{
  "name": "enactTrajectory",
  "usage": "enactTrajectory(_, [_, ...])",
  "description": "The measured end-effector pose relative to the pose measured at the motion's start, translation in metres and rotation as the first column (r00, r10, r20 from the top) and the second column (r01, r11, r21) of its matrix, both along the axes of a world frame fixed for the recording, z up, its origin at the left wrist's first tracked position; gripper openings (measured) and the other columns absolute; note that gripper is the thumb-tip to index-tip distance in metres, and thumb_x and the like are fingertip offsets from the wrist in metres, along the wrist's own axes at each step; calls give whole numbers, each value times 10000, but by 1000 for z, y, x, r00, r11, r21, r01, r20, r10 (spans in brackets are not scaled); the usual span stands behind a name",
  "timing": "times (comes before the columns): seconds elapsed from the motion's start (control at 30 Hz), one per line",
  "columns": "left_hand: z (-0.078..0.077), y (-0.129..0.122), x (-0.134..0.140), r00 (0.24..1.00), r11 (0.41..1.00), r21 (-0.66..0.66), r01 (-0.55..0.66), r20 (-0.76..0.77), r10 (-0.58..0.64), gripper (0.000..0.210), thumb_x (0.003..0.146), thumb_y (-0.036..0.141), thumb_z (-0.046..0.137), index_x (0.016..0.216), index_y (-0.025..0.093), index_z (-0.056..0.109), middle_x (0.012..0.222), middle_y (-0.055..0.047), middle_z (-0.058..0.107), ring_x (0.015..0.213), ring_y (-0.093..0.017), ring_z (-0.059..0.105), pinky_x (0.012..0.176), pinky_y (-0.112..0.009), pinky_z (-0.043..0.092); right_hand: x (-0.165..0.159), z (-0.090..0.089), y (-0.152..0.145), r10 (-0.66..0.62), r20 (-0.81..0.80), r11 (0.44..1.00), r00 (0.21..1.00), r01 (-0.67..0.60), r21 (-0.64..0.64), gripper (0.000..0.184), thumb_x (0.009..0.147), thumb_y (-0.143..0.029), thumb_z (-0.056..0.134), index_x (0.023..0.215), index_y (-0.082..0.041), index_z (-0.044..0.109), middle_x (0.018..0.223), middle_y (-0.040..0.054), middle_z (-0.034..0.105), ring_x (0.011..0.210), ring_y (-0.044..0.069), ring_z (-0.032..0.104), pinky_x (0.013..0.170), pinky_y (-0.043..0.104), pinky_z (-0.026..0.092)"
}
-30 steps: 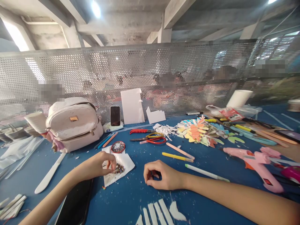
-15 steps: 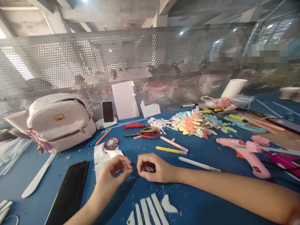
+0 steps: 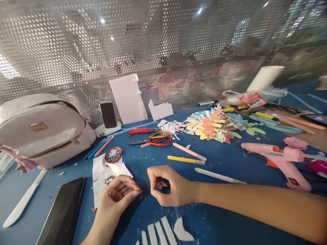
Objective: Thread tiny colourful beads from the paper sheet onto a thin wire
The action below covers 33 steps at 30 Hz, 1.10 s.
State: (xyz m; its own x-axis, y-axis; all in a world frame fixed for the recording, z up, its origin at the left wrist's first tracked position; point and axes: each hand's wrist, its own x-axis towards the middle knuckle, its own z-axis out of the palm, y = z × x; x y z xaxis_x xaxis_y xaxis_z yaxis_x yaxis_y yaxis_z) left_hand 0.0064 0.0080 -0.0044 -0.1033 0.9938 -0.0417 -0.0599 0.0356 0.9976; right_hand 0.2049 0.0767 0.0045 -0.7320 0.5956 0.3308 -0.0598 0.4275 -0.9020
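Note:
My left hand [image 3: 118, 194] is over the blue table, thumb and fingertips drawn together in a pinch. Facing it, a small gap away, my right hand [image 3: 171, 186] is curled with its fingers closed toward the thumb. Anything between the fingers is too small to make out. Below the hands lie several white strips [image 3: 160, 232] and a white cut piece [image 3: 182, 230] with an uneven outline. Beside my left hand rests a white paper sheet [image 3: 98, 172] with small dark bits on it. A round red-rimmed dish [image 3: 113, 154] of mixed specks sits on its far end.
Scissors [image 3: 150, 139], a yellow pen [image 3: 186, 159] and a white pen [image 3: 221, 176] lie beyond my hands. Coloured paper cutouts [image 3: 208, 126] are heaped behind. A pink glue gun [image 3: 276, 153] is right; a phone [image 3: 62, 211], white knife [image 3: 25, 199] and backpack [image 3: 46, 136] are left.
The view has tilted down and shifted. My hands have moved slightly apart, and the right hand's curl shows a wider gap inside. The things on the table stay in place.

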Motion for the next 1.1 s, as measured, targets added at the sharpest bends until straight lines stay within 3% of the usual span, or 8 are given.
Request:
enactTrajectory(0.17, [0,-1,-3,998,999,-30,19,-61,-21,241,683,351,828,758,195,661,692,-18,703,696,-191,698,698,-285,585,-1,4,-3,-61,-31,995,998,63,77,173,709,-94,555,679,-200,422,642,-55,430,532,75,371,502,212,308])
enactTrajectory(0.43, [1,-2,0,998,998,-63,-4,68,8,201,639,254,868,715,203,690,671,14,704,660,-139,678,663,-209,560,-1,4,-3,-114,-4,991,993,114,75,163,709,-104,563,684,-198,432,642,-56,423,541,75,358,503,209,301])
enactTrajectory(1.1, [3,-2,3,991,999,-44,-8,130,14,206,635,245,877,699,175,694,645,8,709,632,-119,659,636,-176,543,-1,3,-2,-95,-10,993,995,96,76,165,709,-98,562,692,-194,429,644,-57,420,542,73,358,496,203,300])
